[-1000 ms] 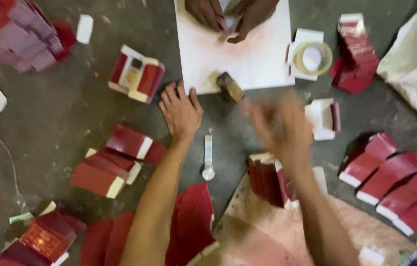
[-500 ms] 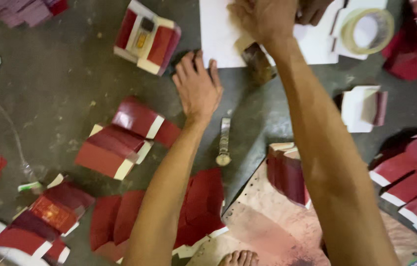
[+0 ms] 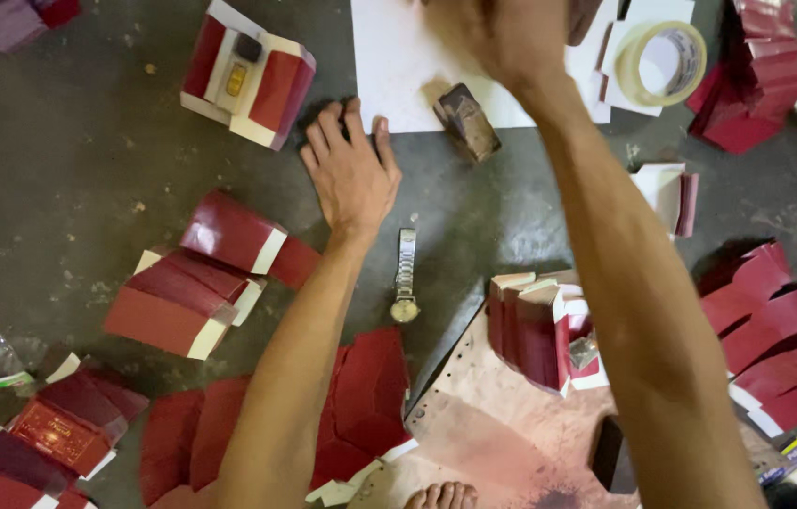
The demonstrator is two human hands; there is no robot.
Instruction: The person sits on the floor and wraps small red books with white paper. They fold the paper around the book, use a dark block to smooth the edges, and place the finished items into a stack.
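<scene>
My left hand (image 3: 351,174) lies flat on the grey floor with its fingers spread, the fingertips at the lower left corner of a white sheet (image 3: 413,66). My right hand (image 3: 502,38) reaches far forward over that sheet and is blurred; whether it holds anything is unclear. A small brown block (image 3: 467,121) rests on the sheet's lower edge between the two hands. A metal wristwatch (image 3: 404,278) lies on the floor beside my left forearm.
Folded red-and-white boxes (image 3: 201,283) lie left, an open one (image 3: 248,66) far left. Upright red pieces (image 3: 535,325) stand on a pinkish board (image 3: 493,424). Flat red pieces (image 3: 775,330) spread right; a tape roll (image 3: 667,61) and a red stack (image 3: 747,85) sit far right.
My right hand has swung from the right side forward onto the white sheet. My left hand has stayed pressed on the floor. The view has drawn closer.
</scene>
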